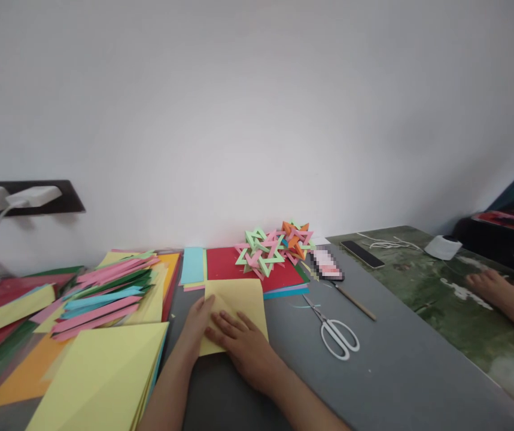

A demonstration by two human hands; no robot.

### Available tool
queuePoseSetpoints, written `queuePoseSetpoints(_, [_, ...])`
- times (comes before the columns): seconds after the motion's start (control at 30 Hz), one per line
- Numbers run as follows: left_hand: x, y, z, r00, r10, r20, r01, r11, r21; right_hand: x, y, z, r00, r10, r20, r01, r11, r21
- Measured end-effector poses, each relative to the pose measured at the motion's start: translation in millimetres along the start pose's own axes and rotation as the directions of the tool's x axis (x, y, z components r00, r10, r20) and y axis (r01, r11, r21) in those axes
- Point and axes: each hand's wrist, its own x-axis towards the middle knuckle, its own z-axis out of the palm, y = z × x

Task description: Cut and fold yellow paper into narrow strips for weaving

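Note:
A sheet of yellow paper (241,293) lies on the grey table in front of me, with what looks like a fold across it. My left hand (196,326) grips the sheet at its left edge, fingertips on top; the underside of that grip is hidden. Flat on the lower middle of the same sheet rests my right hand (245,344), fingers spread apart and holding nothing. Just beyond the sheet, red paper (225,263) sits on a few coloured sheets. White-handled scissors (337,338) lie half open to the right of my right hand.
Yellow sheets (104,371) and folded paper strips (108,296) are piled at left. Star-shaped paper models (261,251) stand by the wall. A phone (327,264), a thin brown-handled tool (355,302) and a black slab (362,254) lie right. Another person's hand (494,287) rests on the green table.

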Motion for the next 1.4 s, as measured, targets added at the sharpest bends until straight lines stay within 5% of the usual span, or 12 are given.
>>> queuePoseSetpoints(0.2, [0.3, 2.0, 1.5, 0.984, -0.126, 0.122, 0.139, 0.985, -0.102, -1.4, -3.0, -4.6, 1.0, 0.006, 0.001, -0.006, 0.999, -0.036])
queuePoseSetpoints(0.5, [2.7, -0.6, -0.7, 0.986, -0.16, 0.035, 0.163, 0.98, -0.114, -4.5, -5.0, -8.8, 1.0, -0.001, -0.022, 0.004, 0.993, 0.116])
queuePoseSetpoints(0.63, [9.6, -6.3, 0.1, 0.941, -0.204, 0.269, 0.282, 0.913, -0.296, -4.3, -2.0, -4.1, 0.985, 0.071, -0.155, -0.007, 0.924, 0.383])
queuePoseSetpoints(0.73, [12.1, -10.2, 1.5, 0.858, -0.102, 0.504, 0.327, 0.864, -0.382, -1.1, 3.4, 2.1, 0.872, 0.365, -0.325, -0.091, 0.774, 0.627])
queuePoseSetpoints(0.83, [6.5, -8.0, 2.5, 0.838, 0.037, 0.544, 0.219, 0.891, -0.397, 3.7, 8.1, 3.1, 0.73, 0.567, -0.383, -0.111, 0.65, 0.752])
queuePoseSetpoints(0.9, [-0.3, -3.9, 3.1, 0.837, 0.123, 0.534, 0.108, 0.918, -0.381, 6.5, 8.6, -1.3, 0.702, 0.6, -0.384, -0.09, 0.609, 0.788])
queuePoseSetpoints(1.03, [-11.1, 1.5, 7.3, 0.842, 0.154, 0.517, 0.057, 0.928, -0.369, 7.6, -0.3, -16.1, 0.74, 0.573, -0.353, -0.087, 0.602, 0.794])
queuePoseSetpoints(1.23, [-7.6, -1.8, 17.6, 0.926, -0.039, 0.375, 0.228, 0.85, -0.475, -2.4, -29.6, -8.4, 0.941, 0.207, -0.269, -0.056, 0.877, 0.478])
queuePoseSetpoints(1.33, [-2.3, -1.8, 17.4, 0.953, -0.141, 0.27, 0.266, 0.816, -0.514, -6.2, -38.2, 8.3, 0.955, 0.181, -0.237, -0.096, 0.94, 0.329])
queuePoseSetpoints(1.4, [-0.5, -0.6, 15.7, 0.939, -0.155, 0.308, 0.309, 0.772, -0.555, -6.3, -37.9, 16.6, 0.931, 0.234, -0.28, -0.14, 0.937, 0.319])
